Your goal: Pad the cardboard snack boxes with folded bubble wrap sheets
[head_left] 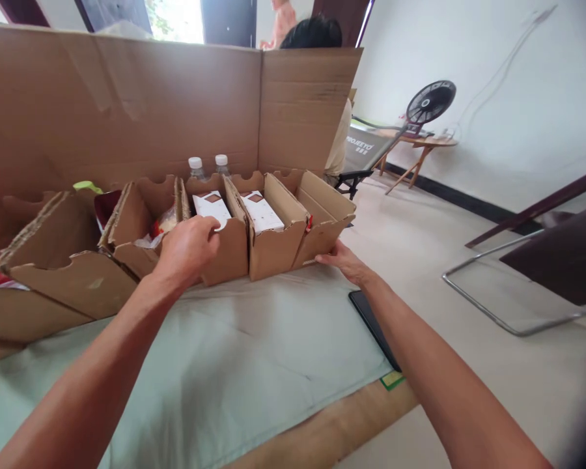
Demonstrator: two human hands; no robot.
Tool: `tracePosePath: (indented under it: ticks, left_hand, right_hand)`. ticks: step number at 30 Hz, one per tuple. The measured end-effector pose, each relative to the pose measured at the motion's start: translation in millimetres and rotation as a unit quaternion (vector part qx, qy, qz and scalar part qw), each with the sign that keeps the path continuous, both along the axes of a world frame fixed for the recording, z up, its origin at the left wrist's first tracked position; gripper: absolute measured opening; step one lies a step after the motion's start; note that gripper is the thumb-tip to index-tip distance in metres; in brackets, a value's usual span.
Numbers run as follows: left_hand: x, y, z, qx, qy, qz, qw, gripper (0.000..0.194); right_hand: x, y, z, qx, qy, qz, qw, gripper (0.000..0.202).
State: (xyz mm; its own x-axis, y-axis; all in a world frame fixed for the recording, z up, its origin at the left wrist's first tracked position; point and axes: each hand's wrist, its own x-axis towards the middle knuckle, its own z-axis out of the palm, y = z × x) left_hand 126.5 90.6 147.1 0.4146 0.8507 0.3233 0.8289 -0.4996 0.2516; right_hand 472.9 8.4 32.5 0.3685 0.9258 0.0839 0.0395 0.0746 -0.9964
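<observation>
Several open cardboard bins stand in a row on a pale green cloth (254, 332). My left hand (188, 251) is closed over the notched front edge of a middle cardboard bin (229, 254). Inside that bin lies a white box (211, 207) with a brown diamond mark; a similar white box (262, 213) is in the bin to its right. At the right end of the row, my right hand (344, 260) holds the lower corner of the last cardboard bin (322, 238), thumb along its front. Its other fingers are partly hidden by the bin.
A tall cardboard panel (127, 111) rises behind the bins, with two white-capped bottles (195, 166) before it. A black phone (374, 329) lies at the cloth's right edge. A person's head (312, 32) shows beyond the panel. A fan (430, 102) and a metal-legged chair (557, 260) stand right.
</observation>
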Motion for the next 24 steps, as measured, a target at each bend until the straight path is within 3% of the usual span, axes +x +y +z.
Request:
tracePosePath:
  ticks: [3, 8, 11, 13, 15, 17, 20, 22, 24]
  left_hand:
    - [-6.3, 0.6, 7.6, -0.021, 0.066, -0.007, 0.998, 0.028]
    - [-15.7, -7.2, 16.5, -0.032, 0.126, -0.002, 0.992, 0.029]
    - [-17.0, -17.0, 13.4, -0.009, 0.093, -0.004, 0.996, 0.029]
    - [-19.4, -32.3, 2.8, 0.058, 0.002, -0.006, 0.998, 0.029]
    - [-24.8, -55.8, -17.7, 0.151, -0.116, -0.013, 0.982, 0.035]
    - [-31.4, -83.5, -47.7, 0.205, -0.176, -0.057, 0.961, 0.037]
    - [-36.2, -118.3, -101.1, 0.142, -0.136, -0.133, 0.971, 0.030]
    - [-33.2, -130.7, -134.2, 0.102, -0.126, -0.161, 0.974, 0.032]
    - [-26.9, -134.5, -159.9, 0.090, -0.131, -0.172, 0.972, 0.032]
  right_hand:
    - [8.5, 7.1, -5.0, -0.009, -0.006, 0.049, 0.999, 0.081]
    - [9.8, -2.3, -16.6, -0.017, -0.035, 0.072, 0.997, 0.073]
    - [12.3, -8.4, -16.1, -0.021, -0.059, 0.075, 0.995, 0.069]
    - [19.8, -15.1, -6.5, -0.022, -0.083, 0.075, 0.993, 0.064]
    - [30.1, -25.3, 13.8, -0.007, -0.101, 0.054, 0.993, 0.058]
    - [37.3, -36.1, 45.1, 0.052, -0.126, -0.017, 0.991, 0.047]
    - [30.5, -38.8, 103.8, 0.147, -0.264, -0.121, 0.946, 0.027]
    - [14.1, -25.8, 139.3, 0.115, -0.405, -0.058, 0.905, 0.022]
    - [-5.5, -3.2, 162.8, 0.006, -0.522, 0.096, 0.848, 0.026]
